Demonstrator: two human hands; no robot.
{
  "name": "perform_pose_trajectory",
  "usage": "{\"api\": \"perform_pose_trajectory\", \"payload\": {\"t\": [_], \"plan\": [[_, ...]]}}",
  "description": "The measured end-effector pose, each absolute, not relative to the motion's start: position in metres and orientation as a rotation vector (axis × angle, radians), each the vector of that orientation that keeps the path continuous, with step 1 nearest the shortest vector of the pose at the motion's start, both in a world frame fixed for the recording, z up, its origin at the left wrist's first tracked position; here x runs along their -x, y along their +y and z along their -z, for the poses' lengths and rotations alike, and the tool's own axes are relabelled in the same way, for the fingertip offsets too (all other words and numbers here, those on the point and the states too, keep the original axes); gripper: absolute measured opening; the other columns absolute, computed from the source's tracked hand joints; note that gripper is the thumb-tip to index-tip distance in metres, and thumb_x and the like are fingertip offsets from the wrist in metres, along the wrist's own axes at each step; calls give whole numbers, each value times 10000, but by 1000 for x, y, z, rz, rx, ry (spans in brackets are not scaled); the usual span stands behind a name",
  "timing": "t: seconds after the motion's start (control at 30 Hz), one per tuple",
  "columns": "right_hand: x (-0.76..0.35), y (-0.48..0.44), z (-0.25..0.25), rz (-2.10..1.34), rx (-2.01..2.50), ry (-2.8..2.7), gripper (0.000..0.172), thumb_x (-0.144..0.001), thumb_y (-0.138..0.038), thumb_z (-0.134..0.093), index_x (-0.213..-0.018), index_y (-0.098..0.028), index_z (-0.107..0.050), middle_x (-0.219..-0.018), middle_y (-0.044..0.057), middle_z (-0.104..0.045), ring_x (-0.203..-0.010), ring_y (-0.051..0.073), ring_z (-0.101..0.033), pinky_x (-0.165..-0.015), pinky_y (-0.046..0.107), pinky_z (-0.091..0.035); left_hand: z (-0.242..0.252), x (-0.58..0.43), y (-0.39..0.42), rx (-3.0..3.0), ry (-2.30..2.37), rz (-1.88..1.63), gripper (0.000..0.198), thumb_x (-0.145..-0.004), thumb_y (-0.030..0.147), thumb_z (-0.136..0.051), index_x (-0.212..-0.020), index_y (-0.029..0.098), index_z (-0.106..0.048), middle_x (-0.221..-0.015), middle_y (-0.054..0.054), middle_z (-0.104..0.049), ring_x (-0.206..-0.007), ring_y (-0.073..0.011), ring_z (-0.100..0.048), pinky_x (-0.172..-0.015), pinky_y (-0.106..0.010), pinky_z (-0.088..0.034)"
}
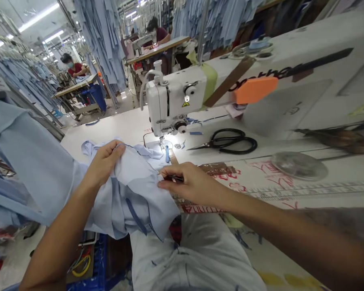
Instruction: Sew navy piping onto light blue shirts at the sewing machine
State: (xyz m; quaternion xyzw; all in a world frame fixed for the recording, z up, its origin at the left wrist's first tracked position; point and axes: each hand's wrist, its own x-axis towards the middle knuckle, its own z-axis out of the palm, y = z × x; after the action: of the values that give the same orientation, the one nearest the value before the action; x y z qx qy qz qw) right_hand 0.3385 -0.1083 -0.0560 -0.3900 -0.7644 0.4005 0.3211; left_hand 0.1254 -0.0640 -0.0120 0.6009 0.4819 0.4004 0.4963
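A light blue garment (145,178) hangs bunched over the table's front edge and my lap, with darker blue strips on it. My left hand (104,161) pinches its upper edge between thumb and fingers. At the garment's right side, my right hand (186,182) is closed with the fingertips against the cloth. A small dark tool, its kind mostly hidden, lies within those fingers. Just beyond both hands is the lit presser foot (161,142) of a white sewing machine (176,95). A short blue strip (167,154) lies beside the foot.
Black-handled scissors (230,141) lie right of the needle, near a round clear disc (299,165). A printed measuring scale (321,190) runs along the table's front. More blue cloth (33,153) drapes at the left. Two people sit at other machines behind hanging garments (103,40).
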Motion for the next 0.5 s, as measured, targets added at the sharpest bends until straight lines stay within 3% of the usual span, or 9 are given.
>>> {"api": "perform_pose_trajectory", "payload": {"t": [0.1,0.37,0.5], "plan": [[-341,-107,57,-1071,1017,-1937,191,-757,-296,-523,-615,-177,-477,-559,-52,-386,-533,89,-357,-506,233,-294,14,-122,-66,-1460,1169,-1051,393,-642,504,-704,-747,152,-564,-587,55,-487,-499,-58,-412,-450,-160,-318],[-342,-108,56,-993,968,-1941,152,-812,-257,-493,-697,-175,-549,-660,-3,-540,-609,122,-481,-550,251,-383,20,-111,-68,-1472,1198,-1071,374,-715,509,-636,-751,151,-531,-592,48,-466,-500,-63,-418,-460,-160,-346],[-346,-107,67,-382,788,-1988,94,-799,-118,-493,-809,-186,-556,-749,29,-600,-672,140,-528,-588,270,-430,23,-109,-90,-2196,1119,-1008,203,-787,284,-605,-688,158,-481,-704,6,-555,-625,-99,-543,-538,-198,-453]]}}
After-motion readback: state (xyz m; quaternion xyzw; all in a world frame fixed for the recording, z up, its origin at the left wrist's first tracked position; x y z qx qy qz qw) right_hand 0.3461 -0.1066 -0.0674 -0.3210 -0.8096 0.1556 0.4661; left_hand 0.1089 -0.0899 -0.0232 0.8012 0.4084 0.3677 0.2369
